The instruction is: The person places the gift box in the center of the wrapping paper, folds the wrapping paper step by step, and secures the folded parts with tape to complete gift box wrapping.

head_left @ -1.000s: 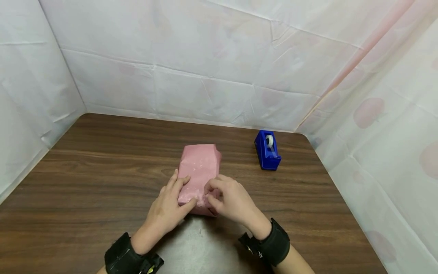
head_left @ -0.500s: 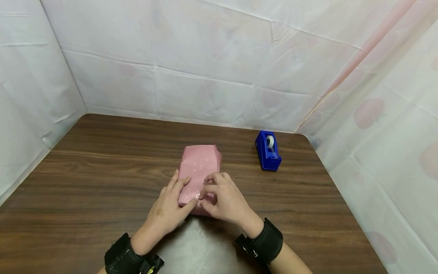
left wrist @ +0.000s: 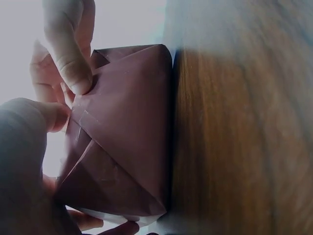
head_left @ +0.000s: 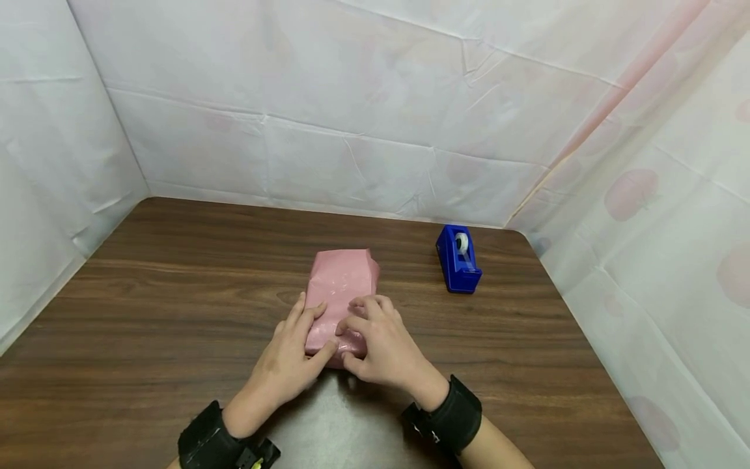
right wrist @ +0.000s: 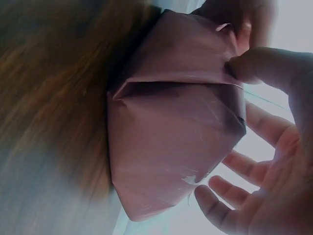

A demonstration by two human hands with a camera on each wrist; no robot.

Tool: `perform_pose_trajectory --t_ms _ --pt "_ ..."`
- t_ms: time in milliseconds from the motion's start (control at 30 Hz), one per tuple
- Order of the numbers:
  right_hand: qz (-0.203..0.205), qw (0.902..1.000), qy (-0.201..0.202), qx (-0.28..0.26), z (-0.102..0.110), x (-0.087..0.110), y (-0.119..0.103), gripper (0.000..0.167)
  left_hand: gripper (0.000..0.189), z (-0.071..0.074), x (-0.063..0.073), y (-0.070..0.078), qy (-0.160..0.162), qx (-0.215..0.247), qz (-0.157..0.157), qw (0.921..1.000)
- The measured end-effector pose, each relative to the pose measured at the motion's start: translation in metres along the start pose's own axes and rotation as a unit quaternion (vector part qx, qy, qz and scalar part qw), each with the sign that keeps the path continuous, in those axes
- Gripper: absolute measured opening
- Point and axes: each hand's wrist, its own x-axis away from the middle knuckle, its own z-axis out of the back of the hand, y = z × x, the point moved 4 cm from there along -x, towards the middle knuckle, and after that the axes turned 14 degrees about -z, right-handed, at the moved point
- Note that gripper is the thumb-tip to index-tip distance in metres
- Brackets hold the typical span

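A box-shaped package in pink wrapping paper (head_left: 336, 280) lies on the table in front of me, its near end a folded flap. Glossy strips like clear tape show on its top and on the end flap. My left hand (head_left: 287, 365) holds the package's near left corner, fingers along the left side and thumb on the front edge. My right hand (head_left: 387, 345) rests on the near right part, its bent fingertips on top. In the left wrist view the right thumb (left wrist: 78, 81) presses the upper edge of the folded end, beside the left thumb (left wrist: 56, 117).
A blue tape dispenser (head_left: 459, 270) with a white roll stands at the back right of the brown wood-grain table (head_left: 176, 280). Whitish sheeting (head_left: 351, 130) with faint pink prints encloses the back and both sides.
The right hand has shifted left and its fingers have spread from a pinch at the near edge to lie over the package top. The left hand and package stay in place.
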Motion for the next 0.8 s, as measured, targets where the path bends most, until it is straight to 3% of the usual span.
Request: perform_pose_trajectory --t_ms 200,400,533,633,800 --pt "-0.017 0.9991 0.011 -0.038 0.005 -0.002 0.003 0.021 0.064 -0.001 0.000 -0.001 -0.005 -0.001 0.000 1.0000" --pt "-0.118 0.9859 0.052 -0.106 0.008 -0.004 0.016 0.028 0.073 0.000 -0.003 -0.002 0.016 0.018 -0.014 0.9996" --pt "-0.177 0.9732 0.048 -0.139 0.007 -0.005 0.025 0.040 0.075 0.003 -0.008 -0.006 0.043 0.044 -0.014 0.9980" --pt "-0.202 0.9653 0.023 -0.164 0.004 -0.006 0.029 0.049 0.073 0.007 -0.014 -0.012 0.046 0.052 0.008 0.9976" --pt "-0.230 0.9516 -0.028 -0.202 -0.001 -0.009 0.037 0.058 0.069 0.014 -0.025 -0.023 0.012 0.067 0.069 0.9953"
